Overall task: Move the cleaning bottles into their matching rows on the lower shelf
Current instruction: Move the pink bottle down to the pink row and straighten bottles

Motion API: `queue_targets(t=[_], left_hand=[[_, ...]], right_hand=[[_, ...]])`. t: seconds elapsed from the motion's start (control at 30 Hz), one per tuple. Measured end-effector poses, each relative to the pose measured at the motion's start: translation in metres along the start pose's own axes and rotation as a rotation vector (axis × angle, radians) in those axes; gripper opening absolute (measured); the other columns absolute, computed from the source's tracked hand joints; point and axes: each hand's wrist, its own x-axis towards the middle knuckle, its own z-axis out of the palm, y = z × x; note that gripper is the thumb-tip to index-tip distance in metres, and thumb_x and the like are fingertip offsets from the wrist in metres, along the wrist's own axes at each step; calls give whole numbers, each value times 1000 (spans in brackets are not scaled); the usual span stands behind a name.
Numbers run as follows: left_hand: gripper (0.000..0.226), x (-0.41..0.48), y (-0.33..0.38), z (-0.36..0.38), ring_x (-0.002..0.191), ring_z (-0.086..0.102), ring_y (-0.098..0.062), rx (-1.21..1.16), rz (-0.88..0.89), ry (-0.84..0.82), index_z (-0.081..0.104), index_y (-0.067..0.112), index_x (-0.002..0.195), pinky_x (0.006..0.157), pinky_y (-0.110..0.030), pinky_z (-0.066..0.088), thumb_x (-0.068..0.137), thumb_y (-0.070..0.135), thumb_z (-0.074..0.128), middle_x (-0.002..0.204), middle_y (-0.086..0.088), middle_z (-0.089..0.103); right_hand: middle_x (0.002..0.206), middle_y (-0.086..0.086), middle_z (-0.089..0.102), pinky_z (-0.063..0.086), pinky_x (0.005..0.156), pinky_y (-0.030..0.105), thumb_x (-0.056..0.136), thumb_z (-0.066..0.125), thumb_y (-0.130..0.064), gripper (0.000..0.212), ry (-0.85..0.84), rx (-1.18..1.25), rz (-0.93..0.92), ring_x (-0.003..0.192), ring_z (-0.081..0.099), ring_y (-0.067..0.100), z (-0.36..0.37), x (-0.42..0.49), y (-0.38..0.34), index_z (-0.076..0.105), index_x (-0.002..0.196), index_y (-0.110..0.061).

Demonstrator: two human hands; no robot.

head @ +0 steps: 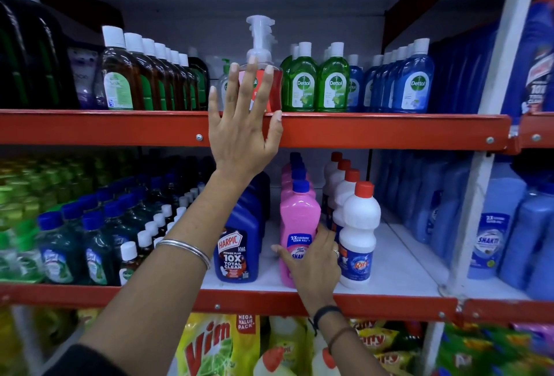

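Lower shelf [398,267], left to right: Harpic bottle [236,251]; bare gap; pink bottle [298,225], upright, long axis vertical, cap up, heading its row at the front edge; white bottle [358,234]; open white board beyond.
Left hand [242,123]: fingers spread, flat over the red rail [389,131].
Right hand [311,261]: curled around the pink bottle's base.

Glossy plastic pink bottle [298,219], painted orange metal shelf beam [389,131], probably smooth white laminate shelf board [398,270].

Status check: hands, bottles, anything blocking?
Left hand open, flat against the upper shelf beam. Right hand wrapped on front pink bottle, lower shelf. White bottle close beside; nothing blocking.
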Motion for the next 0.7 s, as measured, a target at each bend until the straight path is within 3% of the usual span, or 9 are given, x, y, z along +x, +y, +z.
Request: queue_targets(t=[0.1, 0.2, 0.33, 0.43, 0.53, 0.6, 0.7], left_hand=[[57, -3, 10, -7, 148, 15, -23, -148, -82, 7, 24, 17, 150, 120, -45, 7, 97, 37, 33, 159, -6, 24], [52, -11, 39, -20, 147, 15, -20, -573, -169, 100, 30, 5, 147, 122, -46, 11, 99, 24, 34, 156, -13, 27], [43, -45, 89, -35, 141, 33, -23, -886, -171, 157, 43, -6, 135, 116, -44, 29, 98, 14, 33, 145, -19, 41], [42, -89, 122, -27, 133, 43, -16, -1029, -242, -5, 47, 0, 133, 111, -30, 34, 98, 18, 33, 139, -6, 48], [39, -133, 149, -11, 131, 41, 0, -1132, -419, -237, 47, 17, 133, 109, -16, 31, 99, 29, 33, 138, 11, 47], [37, -157, 165, 2, 136, 35, -1, -1153, -606, -389, 44, 27, 136, 115, -25, 28, 101, 34, 34, 144, 14, 43], [37, -172, 180, 12, 141, 32, -12, -1223, -930, -530, 34, 35, 139, 118, -43, 29, 102, 39, 32, 154, 5, 33]], right_hand=[[126, 9, 50, 52, 78, 34, 63, 59, -73, 95, -145, -8, -17, 115, 52, 25, -14, -3, 2, 34, 131, -11], [133, 3, 45, 45, 81, 26, 69, 59, -68, 91, -154, 109, -81, 121, 47, 19, -35, -12, 13, 28, 139, -17], [118, -5, 56, 46, 89, 19, 76, 60, -59, 56, -19, 525, -94, 110, 51, 5, -64, -19, 46, 47, 120, -27], [108, -11, 55, 40, 84, 7, 79, 53, -56, 32, 72, 708, -47, 103, 52, -3, -82, -8, 78, 48, 107, -39], [118, -14, 55, 42, 95, 19, 85, 46, -58, 39, -39, 827, 78, 108, 51, -8, -92, 7, 101, 50, 115, -33], [127, -11, 53, 39, 103, 28, 88, 42, -56, 49, -167, 895, 174, 115, 47, -8, -92, 18, 112, 48, 125, -25], [142, -1, 44, 36, 107, 36, 85, 29, -66, 72, -350, 918, 304, 130, 41, 11, -90, 28, 119, 41, 137, -18]])
